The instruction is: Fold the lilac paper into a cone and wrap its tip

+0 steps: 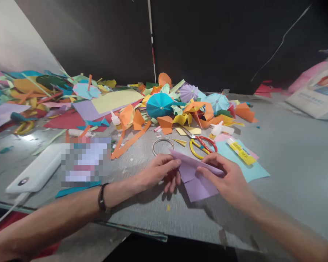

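Left hand and right hand hold folded lilac paper near the front edge of the table
Both hands are almost closed and pinch the opposite ends, so the fold stays tight and flat; the red-and-yellow scissors lie just behind, in easy reach.

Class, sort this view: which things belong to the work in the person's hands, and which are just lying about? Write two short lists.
In use: left hand, right hand, folded lilac paper held between them.

Lying about: red-and-yellow scissors, metal ring, teal paper umbrella, white power bank.
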Demonstrator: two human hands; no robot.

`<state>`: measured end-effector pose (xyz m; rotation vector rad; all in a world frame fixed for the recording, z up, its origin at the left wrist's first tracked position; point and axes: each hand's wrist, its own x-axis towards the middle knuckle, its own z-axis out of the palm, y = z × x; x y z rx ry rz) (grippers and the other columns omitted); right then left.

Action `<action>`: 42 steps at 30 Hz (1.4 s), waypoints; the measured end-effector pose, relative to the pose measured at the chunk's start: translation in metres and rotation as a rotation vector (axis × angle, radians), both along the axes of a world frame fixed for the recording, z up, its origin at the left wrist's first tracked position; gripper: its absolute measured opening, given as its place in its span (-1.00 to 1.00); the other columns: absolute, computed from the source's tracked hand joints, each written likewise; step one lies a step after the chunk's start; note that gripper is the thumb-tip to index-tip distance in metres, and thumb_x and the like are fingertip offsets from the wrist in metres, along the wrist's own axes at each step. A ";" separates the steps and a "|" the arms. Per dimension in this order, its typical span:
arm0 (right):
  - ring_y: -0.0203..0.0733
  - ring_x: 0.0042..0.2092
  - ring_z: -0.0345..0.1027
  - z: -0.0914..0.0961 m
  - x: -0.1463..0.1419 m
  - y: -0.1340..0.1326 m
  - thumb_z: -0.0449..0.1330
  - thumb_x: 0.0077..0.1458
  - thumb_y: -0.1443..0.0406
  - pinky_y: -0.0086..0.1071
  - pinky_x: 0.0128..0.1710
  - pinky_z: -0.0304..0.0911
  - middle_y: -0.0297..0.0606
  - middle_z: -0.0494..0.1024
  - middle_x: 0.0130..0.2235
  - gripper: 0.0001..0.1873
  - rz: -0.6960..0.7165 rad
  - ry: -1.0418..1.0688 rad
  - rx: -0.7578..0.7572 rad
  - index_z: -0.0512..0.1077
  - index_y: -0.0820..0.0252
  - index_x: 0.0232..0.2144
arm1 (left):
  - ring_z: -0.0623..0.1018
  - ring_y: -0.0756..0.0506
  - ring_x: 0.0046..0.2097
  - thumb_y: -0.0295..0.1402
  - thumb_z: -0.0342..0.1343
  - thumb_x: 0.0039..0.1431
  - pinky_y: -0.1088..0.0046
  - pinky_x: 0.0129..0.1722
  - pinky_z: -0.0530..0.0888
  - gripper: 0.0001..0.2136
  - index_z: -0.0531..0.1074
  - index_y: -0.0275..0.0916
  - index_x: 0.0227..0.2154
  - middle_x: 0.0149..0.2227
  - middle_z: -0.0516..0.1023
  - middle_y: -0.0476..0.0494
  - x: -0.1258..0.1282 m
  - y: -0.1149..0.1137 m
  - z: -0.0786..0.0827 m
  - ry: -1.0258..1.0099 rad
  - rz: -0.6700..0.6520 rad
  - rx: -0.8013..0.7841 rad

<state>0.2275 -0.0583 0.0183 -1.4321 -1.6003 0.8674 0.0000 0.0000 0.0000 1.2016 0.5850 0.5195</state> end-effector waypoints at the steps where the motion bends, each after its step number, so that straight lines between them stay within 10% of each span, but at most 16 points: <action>1: -0.06 -0.21 0.52 0.000 0.000 0.000 0.31 0.23 0.06 -0.25 -0.21 0.44 -0.23 0.61 -0.25 -0.74 0.018 0.012 -0.004 0.45 0.10 -0.28 | 0.52 0.02 -0.64 -0.08 0.09 0.38 0.64 -0.70 0.40 -0.55 0.49 -0.35 -0.49 -0.62 0.53 -0.15 -0.001 0.001 0.001 0.006 -0.050 -0.011; 14: 0.04 0.21 0.48 -0.016 0.000 -0.008 0.03 0.38 0.39 0.01 0.22 0.43 -0.22 0.52 0.24 -0.52 0.216 -0.351 0.462 0.41 0.00 0.26 | 0.63 -0.11 -0.56 -0.06 -0.05 0.42 0.52 -0.62 0.54 -0.42 0.56 -0.45 -0.51 -0.55 0.60 -0.35 0.001 0.005 -0.010 -0.090 -0.011 -0.139; 28: -0.09 -0.33 0.55 -0.008 0.001 0.013 0.33 0.14 0.01 -0.26 -0.36 0.45 -0.17 0.70 -0.28 -0.62 0.065 0.226 -0.317 0.64 0.19 -0.20 | 0.62 -0.14 -0.60 -0.07 0.07 0.36 0.53 -0.70 0.51 -0.50 0.51 -0.43 -0.53 -0.56 0.60 -0.33 0.001 0.003 -0.006 -0.024 0.099 -0.136; 42: -0.06 -0.08 0.65 -0.016 -0.007 -0.007 0.04 0.41 0.36 -0.14 -0.04 0.61 -0.25 0.68 0.04 -0.56 0.151 -0.336 0.374 0.44 -0.03 0.23 | 0.71 -0.22 -0.44 -0.08 0.21 0.28 0.46 -0.57 0.62 -0.59 0.55 -0.46 -0.33 -0.41 0.68 -0.45 0.004 0.000 -0.008 -0.015 0.049 -0.119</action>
